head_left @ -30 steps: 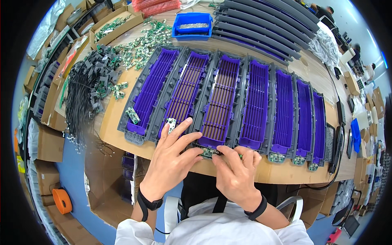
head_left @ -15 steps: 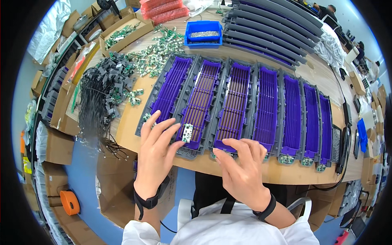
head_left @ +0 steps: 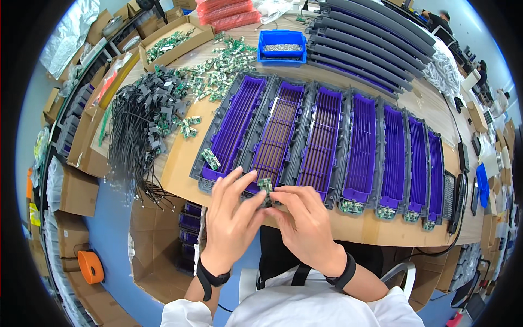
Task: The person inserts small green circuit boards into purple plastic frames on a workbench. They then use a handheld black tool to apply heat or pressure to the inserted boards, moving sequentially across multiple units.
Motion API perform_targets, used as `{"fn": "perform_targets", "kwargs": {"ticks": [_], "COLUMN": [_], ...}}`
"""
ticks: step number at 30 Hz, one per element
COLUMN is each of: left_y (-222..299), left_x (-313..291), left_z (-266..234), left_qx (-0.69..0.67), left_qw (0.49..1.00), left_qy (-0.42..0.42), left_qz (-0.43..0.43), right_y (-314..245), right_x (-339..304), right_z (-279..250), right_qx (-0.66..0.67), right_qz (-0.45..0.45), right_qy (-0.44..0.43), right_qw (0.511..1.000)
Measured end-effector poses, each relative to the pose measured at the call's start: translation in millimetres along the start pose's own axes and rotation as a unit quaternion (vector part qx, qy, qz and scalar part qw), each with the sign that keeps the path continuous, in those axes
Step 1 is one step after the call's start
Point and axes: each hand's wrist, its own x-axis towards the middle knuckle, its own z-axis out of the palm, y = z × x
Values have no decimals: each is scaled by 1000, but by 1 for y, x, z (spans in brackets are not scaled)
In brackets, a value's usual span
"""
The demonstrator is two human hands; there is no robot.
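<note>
Both my hands meet over the near end of the second grey housing from the left. A small green circuit board (head_left: 265,185) stands between their fingertips. My left hand (head_left: 231,220) is closed, thumb and fingertips pinching the board from the left. From the right, the fingers of my right hand (head_left: 308,226) close in on it, also pinched. Another circuit board (head_left: 210,158) lies on the purple grille (head_left: 239,117) of the leftmost housing. Beside it run more housings with purple grilles, including the third one (head_left: 321,141). Boards such as this one (head_left: 351,206) sit at the near ends of the right-hand housings.
At the left lie a heap of black cables (head_left: 133,131) and loose green boards (head_left: 229,62). A cardboard tray (head_left: 204,34) and a blue bin (head_left: 282,59) of small metal parts stand behind. Grey panels (head_left: 370,46) are stacked at the back. An open carton (head_left: 158,261) stands below the table's edge.
The circuit board that lay on the second grille is now up between my fingertips. My right hand came left from the third housing, and my left hand shifted right to meet it.
</note>
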Motion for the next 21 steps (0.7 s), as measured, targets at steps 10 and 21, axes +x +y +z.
{"fn": "perform_targets", "kwargs": {"ticks": [10,21], "left_y": [-1,-7], "left_x": [-17,-27], "left_z": [-9,-4], "left_qx": [-139,-457], "left_qw": [986,787], "left_qy": [1,57], "left_qz": [-86,-410], "right_y": [3,1], "right_x": [-4,-5], "right_z": [5,18], "right_qx": [52,-109], "right_qz": [15,-119], "right_qy": [-37,-39], "right_qw": [998,986]}}
